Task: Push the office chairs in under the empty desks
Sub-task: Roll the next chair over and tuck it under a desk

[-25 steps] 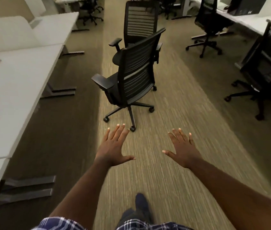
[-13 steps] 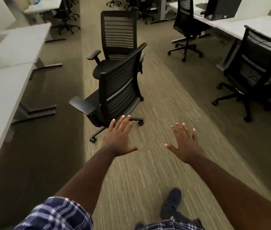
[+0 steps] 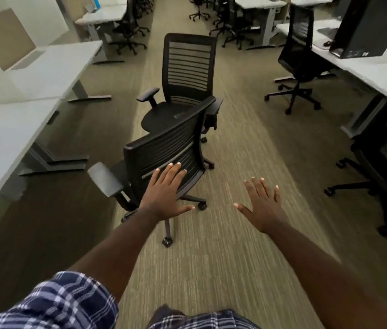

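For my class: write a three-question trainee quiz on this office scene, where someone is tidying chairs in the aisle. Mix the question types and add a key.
1. True or false: the left hand is closed around the armrest of the nearest chair.
2. How many chairs stand out in the middle of the aisle ahead? A) one B) two C) four
3. Fill in: the right hand is spread open over the ______, not over any chair.

Key
1. False: it is open, fingers spread, in front of the backrest; contact cannot be told.
2. B: the nearest chair and the chair behind it.
3. Carpet.
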### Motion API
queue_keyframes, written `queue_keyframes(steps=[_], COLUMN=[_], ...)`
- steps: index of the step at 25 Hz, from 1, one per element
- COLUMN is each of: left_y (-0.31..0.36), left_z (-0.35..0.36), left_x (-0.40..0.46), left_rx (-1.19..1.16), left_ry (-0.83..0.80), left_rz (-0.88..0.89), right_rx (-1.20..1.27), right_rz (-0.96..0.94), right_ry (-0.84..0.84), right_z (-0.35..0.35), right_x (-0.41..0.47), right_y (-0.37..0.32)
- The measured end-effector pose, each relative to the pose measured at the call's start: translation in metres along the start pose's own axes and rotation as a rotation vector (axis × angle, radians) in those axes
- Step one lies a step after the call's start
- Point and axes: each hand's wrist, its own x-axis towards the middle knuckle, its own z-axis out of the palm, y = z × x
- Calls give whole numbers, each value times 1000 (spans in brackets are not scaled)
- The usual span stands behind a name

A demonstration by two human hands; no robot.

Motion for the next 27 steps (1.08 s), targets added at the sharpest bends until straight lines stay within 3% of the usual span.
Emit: queue_keyframes(steps=[11,18,22,27], left_y=[-54,-103,-115,-116], left_z=[-7,8,-3,-6], left_x=[107,152,169,165], left_rx=[-49,6,-25,-31], left_ry=[150,79,35,26], left_rz=[-255,-482,-661,-763], right_rx=[51,-57,-113,-139], right_rz=[-263,-359,-493,-666], right_ry=[75,37,30,27], right_z=[-53,-48,-51,-62], right_x=[198,316,365,412], right_y=[-42,-42,-50,-59])
